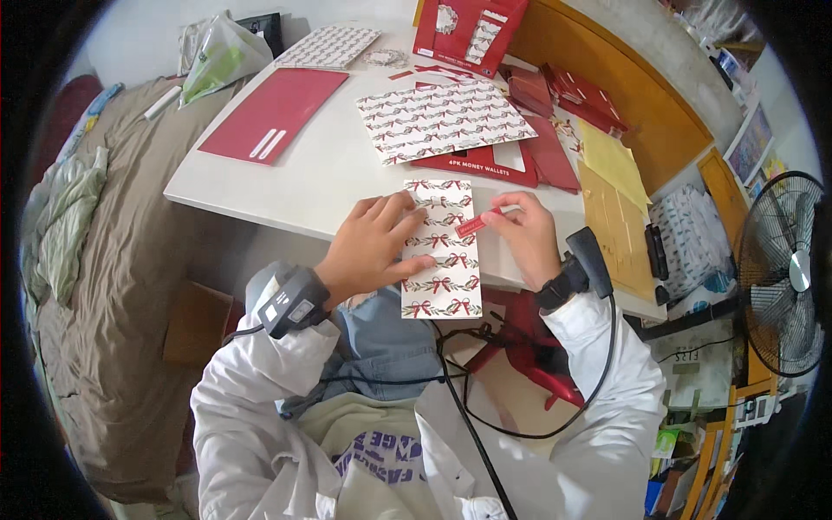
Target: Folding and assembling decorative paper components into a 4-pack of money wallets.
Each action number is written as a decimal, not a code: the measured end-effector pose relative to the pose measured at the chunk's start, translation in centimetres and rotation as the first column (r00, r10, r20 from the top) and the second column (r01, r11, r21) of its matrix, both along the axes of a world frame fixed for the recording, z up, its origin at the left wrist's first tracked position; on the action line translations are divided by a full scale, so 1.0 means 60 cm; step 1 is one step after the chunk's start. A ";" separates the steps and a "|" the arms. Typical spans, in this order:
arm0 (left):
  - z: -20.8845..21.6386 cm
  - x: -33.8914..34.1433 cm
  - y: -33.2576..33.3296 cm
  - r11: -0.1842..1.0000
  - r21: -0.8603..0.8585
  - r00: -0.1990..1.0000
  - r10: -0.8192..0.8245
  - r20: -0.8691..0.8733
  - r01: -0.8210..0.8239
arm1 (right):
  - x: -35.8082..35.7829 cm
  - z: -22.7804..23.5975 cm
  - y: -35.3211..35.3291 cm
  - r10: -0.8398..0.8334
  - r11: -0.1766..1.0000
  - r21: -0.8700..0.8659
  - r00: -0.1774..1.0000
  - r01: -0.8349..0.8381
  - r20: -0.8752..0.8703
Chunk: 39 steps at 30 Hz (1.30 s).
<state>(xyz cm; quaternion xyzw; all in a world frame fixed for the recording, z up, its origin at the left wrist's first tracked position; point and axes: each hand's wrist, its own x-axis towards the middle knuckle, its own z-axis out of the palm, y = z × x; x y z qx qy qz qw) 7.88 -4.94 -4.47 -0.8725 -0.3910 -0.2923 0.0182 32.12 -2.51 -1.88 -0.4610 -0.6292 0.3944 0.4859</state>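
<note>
A narrow white card wallet [440, 284], printed with green garlands and red bows, lies partly over the table's near edge. My left hand [373, 243] rests on its left side with fingers spread, the fingertips and thumb on the printed face. Between the thumb and fingers of my right hand [526, 232] is a small red label strip [471, 227] with pale lettering. The strip slants across the wallet's right edge; whether it touches the surface I cannot tell.
On the white table [260, 195] are a larger garland-printed sheet [444, 120], a red folder [276, 113], a red package [468, 35] and yellow envelopes [611, 217]. A bed [130, 260] stands left, a fan [784, 273] right. Black cables [472, 425] cross my lap.
</note>
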 end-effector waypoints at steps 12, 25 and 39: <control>0.000 0.001 0.003 0.996 0.090 0.995 -0.017 0.102 0.008 | -0.019 0.055 0.040 0.310 0.948 -0.144 0.927 -0.285 0.209; 0.003 0.006 0.002 0.999 -0.015 0.989 0.039 0.143 -0.037 | -0.070 0.028 0.074 0.309 0.915 -0.302 0.946 -0.267 0.097; 0.000 0.006 0.004 0.998 0.052 0.987 0.031 0.157 -0.040 | -0.073 0.007 0.090 0.291 0.933 -0.287 0.922 -0.215 0.255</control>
